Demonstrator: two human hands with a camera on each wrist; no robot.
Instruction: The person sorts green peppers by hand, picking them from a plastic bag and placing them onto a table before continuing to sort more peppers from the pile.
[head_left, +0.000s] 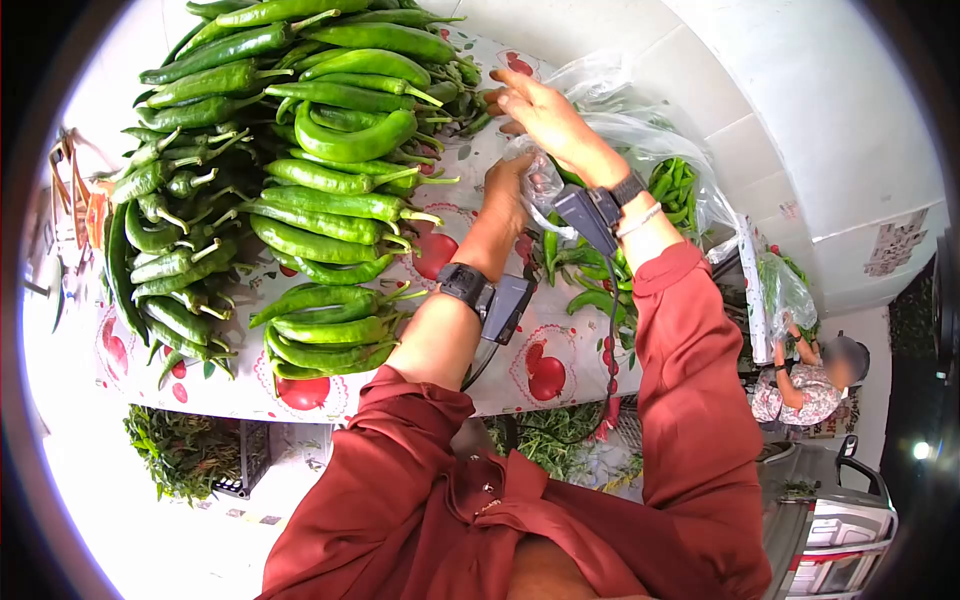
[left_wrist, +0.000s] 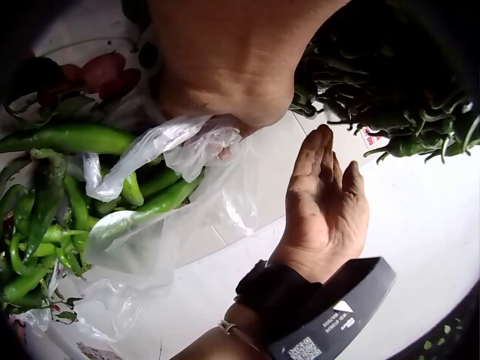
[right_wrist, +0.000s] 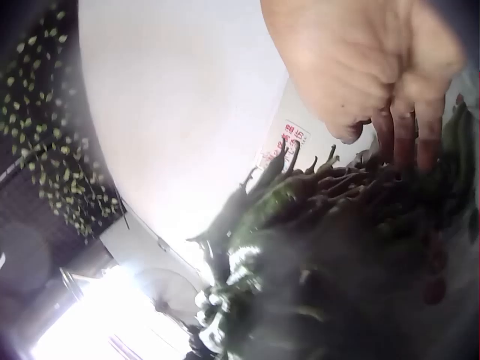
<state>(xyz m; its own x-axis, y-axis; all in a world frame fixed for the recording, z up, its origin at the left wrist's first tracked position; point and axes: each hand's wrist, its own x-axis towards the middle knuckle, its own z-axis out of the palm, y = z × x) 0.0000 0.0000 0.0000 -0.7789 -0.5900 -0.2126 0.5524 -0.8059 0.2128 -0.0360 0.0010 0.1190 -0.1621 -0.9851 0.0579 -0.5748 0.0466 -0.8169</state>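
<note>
My left hand [head_left: 508,188] grips the gathered top of a clear plastic bag [head_left: 542,180] beside the pepper pile. In the left wrist view, the bag [left_wrist: 180,225] hangs from the left hand [left_wrist: 232,90], with long green peppers [left_wrist: 161,199] showing through and around it. My right hand [head_left: 548,118] is just past the bag, fingers extended and palm bare, as the left wrist view shows of the right hand [left_wrist: 322,217]. Its fingers point toward the large stacked green peppers [head_left: 350,130]. In the right wrist view, the right hand [right_wrist: 367,67] overlaps the peppers [right_wrist: 277,195].
A patterned cloth [head_left: 440,390] covers the table. Another clear bag of green peppers [head_left: 675,190] lies at the right, with loose peppers [head_left: 590,270] near it. Greens in a crate [head_left: 250,460] stand below the table. A person [head_left: 815,380] works at the far right.
</note>
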